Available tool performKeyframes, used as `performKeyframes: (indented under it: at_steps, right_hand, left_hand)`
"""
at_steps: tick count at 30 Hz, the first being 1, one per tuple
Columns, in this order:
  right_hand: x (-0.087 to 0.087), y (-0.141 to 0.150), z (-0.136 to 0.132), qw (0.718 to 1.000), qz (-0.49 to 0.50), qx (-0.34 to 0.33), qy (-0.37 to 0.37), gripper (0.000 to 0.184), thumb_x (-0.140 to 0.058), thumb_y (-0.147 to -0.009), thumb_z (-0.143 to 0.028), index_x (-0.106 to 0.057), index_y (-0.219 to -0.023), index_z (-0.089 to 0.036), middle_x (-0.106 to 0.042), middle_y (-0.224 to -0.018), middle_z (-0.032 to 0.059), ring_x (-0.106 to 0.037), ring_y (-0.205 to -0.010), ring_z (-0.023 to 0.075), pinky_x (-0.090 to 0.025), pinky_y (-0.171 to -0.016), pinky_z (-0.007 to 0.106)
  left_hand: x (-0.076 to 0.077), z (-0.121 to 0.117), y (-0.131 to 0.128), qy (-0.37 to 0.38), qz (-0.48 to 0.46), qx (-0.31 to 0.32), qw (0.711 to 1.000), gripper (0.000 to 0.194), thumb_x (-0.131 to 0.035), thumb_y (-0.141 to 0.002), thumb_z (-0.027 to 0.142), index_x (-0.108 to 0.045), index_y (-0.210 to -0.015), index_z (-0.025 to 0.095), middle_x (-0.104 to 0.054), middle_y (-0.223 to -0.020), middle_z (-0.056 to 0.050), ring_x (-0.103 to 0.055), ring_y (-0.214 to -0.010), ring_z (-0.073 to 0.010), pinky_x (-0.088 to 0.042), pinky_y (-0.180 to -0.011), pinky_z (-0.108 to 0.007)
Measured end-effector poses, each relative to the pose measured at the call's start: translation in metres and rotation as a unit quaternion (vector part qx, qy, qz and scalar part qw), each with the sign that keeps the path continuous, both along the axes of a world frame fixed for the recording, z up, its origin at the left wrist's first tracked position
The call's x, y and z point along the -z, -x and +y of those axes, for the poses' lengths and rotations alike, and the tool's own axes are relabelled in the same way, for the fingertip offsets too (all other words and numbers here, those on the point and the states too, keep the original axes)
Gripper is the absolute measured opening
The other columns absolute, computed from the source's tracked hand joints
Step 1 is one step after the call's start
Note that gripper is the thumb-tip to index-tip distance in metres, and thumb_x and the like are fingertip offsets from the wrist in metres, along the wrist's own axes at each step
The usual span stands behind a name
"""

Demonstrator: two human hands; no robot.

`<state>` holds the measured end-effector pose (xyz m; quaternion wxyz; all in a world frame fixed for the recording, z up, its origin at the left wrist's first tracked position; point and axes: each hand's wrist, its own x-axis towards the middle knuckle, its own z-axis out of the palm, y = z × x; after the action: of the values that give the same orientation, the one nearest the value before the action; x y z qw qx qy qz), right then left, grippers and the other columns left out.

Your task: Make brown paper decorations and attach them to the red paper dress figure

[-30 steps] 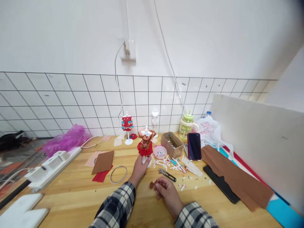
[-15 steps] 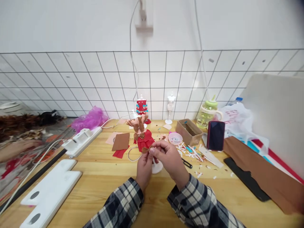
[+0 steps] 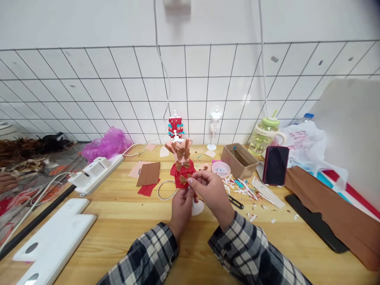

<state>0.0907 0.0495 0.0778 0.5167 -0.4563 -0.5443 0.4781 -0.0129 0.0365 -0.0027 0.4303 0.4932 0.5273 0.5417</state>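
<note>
A miniature dress form wears a dress (image 3: 178, 170) with a red skirt and a pale pink top edged in pleated brown paper. Brown fan-shaped bows (image 3: 183, 153) run down its front. Below the skirt, my left hand (image 3: 181, 209) is closed around the form's lower part, hiding the stem; the round white base (image 3: 197, 207) shows beside it. Thumb and forefinger of my right hand (image 3: 213, 194) pinch a small brown paper bow (image 3: 184, 179) against the front of the red skirt. Some fingertips are hidden behind the hands.
Brown and red paper pieces (image 3: 149, 174) and a metal ring (image 3: 166, 190) lie left. Rightward are a pink dish (image 3: 221, 169), cardboard box (image 3: 240, 160), paper scraps (image 3: 243, 188), black-handled tool (image 3: 236, 202), phone (image 3: 276, 165) and bottle (image 3: 264, 136). A power strip (image 3: 97, 174) and another person's hand (image 3: 7, 183) are farther left.
The dress form has turned so its bows face me and stands more upright. The small bow has moved against the skirt. My view has tilted down slightly; the other person's hand has drawn back leftward.
</note>
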Motion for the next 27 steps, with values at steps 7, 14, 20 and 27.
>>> performKeyframes:
  at_steps: [7,14,20,27]
  right_hand:
    - [0.014,0.01,0.001,0.999,0.016,0.014,0.032,0.029,-0.066,-0.071,-0.045,-0.067,-0.078,-0.016,-0.059,-0.056,-0.0004,-0.052,-0.05,0.0125,-0.043,-0.046,0.024]
    - [0.014,0.013,-0.001,0.997,-0.024,0.059,0.034,0.025,-0.066,-0.071,-0.042,-0.065,-0.075,-0.017,-0.055,-0.055,-0.0027,-0.046,-0.048,0.01,-0.038,-0.045,0.022]
    - [0.014,0.016,-0.005,0.996,-0.045,0.073,0.028,0.022,-0.064,-0.071,-0.041,-0.062,-0.074,-0.019,-0.054,-0.056,-0.0037,-0.044,-0.047,0.0098,-0.037,-0.046,0.022]
    - [0.017,0.019,-0.004,0.995,-0.006,0.098,0.005,0.024,-0.066,-0.069,-0.038,-0.049,-0.073,-0.021,-0.05,-0.062,-0.0053,-0.045,-0.053,0.0096,-0.038,-0.051,0.021]
  left_hand:
    - [0.001,-0.003,0.002,-0.013,0.011,-0.002,1.0,0.029,-0.051,-0.087,0.043,-0.059,-0.074,0.018,-0.062,-0.062,-0.001,-0.058,-0.061,-0.0156,-0.048,-0.065,-0.027]
    - [-0.003,-0.007,0.0,-0.011,0.037,-0.003,0.999,0.029,-0.053,-0.085,0.043,-0.057,-0.073,0.017,-0.062,-0.063,-0.001,-0.058,-0.062,-0.0157,-0.048,-0.064,-0.026]
    - [-0.007,-0.011,0.0,-0.013,0.026,-0.019,0.999,0.028,-0.054,-0.083,0.041,-0.055,-0.067,0.018,-0.061,-0.062,0.0,-0.057,-0.064,-0.0158,-0.046,-0.06,-0.025]
    - [-0.01,-0.01,-0.001,-0.017,-0.006,-0.003,1.0,0.022,-0.057,-0.082,0.037,-0.063,-0.08,0.016,-0.067,-0.076,-0.004,-0.059,-0.07,-0.0167,-0.047,-0.063,-0.025]
